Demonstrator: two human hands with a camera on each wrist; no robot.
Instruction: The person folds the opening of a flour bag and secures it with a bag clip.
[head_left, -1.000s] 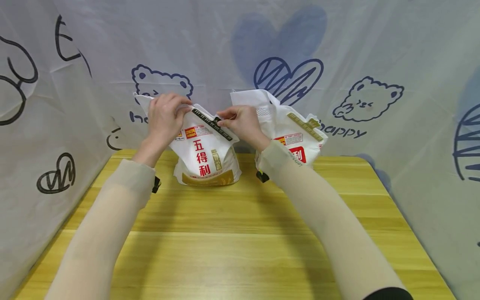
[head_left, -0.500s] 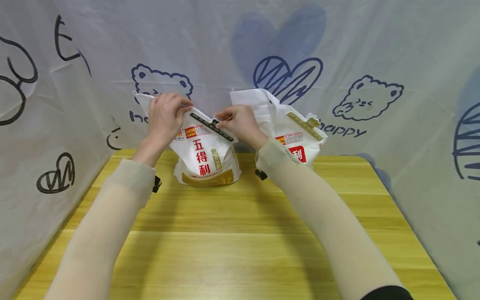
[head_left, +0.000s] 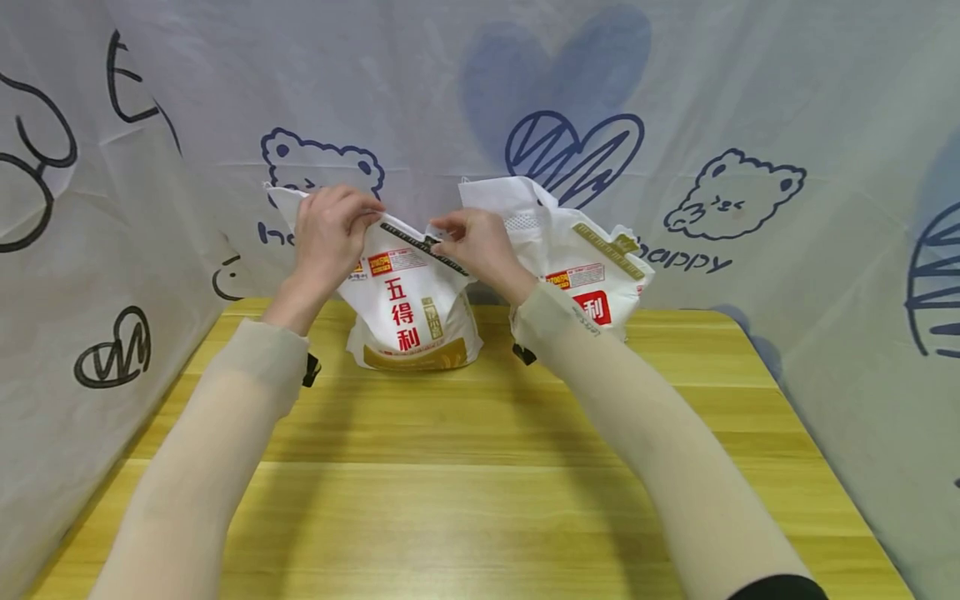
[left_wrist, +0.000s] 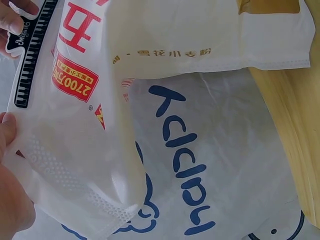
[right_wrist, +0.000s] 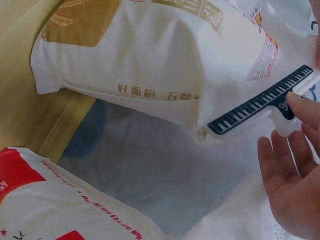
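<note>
A white flour bag with red lettering and a gold band stands at the back of the table, its top folded over. My left hand grips that folded top at its left part. Across the fold, on the right, lies a black bag clip patterned like piano keys. My right hand pinches the clip's handle between thumb and fingers; in the right wrist view the thumb presses on its black front. In the left wrist view, the clip's long bar lies along the bag's edge, near the left fingers.
A second flour bag stands close on the right, with a gold clip on its slanted top; my right forearm partly covers it. Behind both hangs a grey cloth with drawings. The wooden table reaches toward me.
My right hand and the black clip have shifted very slightly left, and the clip's bar looks tilted a little. My left hand keeps its grip in nearly the same place.
</note>
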